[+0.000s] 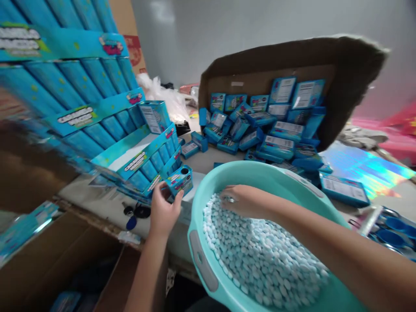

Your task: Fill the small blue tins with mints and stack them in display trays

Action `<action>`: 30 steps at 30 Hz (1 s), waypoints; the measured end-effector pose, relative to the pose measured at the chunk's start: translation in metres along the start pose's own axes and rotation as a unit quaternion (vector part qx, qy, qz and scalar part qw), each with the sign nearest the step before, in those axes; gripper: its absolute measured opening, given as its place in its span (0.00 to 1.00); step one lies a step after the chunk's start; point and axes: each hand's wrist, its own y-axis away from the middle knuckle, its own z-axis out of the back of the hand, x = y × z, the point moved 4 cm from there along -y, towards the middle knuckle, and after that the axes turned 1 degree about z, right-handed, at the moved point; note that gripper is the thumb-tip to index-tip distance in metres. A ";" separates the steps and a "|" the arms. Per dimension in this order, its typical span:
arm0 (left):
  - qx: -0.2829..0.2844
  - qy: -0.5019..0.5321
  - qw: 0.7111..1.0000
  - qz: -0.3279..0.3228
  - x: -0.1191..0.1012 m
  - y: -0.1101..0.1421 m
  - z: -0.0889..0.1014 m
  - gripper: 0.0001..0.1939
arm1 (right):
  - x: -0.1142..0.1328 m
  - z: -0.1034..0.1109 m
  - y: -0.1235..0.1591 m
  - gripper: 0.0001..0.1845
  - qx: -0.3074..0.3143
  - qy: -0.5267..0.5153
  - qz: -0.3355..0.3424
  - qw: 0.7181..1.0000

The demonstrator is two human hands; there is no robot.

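Note:
My left hand (165, 210) has its thumb and fingers around the lower edge of a small blue candy box (181, 180), which has a dark round spot on its side. My right hand (237, 200) reaches into a turquoise basin (203, 255) with grey handles. Its fingers are curled into the pale blue and white candies (253, 255) near the basin's left wall, and a few pale pieces show between them. The candies lie heaped across the basin's bottom.
Stacked display trays (81, 117) packed with blue boxes rise at the left. One box (156, 117) stands on the front tray. Behind the basin, a cardboard carton (266, 54) on its side spills many blue boxes (276, 147). Blue round items (390, 236) lie at right; an open carton (58, 260) sits below left.

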 end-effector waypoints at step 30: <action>-0.330 0.098 0.921 -0.182 -0.019 0.008 0.042 0.10 | 0.014 -0.008 0.007 0.04 0.119 0.068 -0.005 0.991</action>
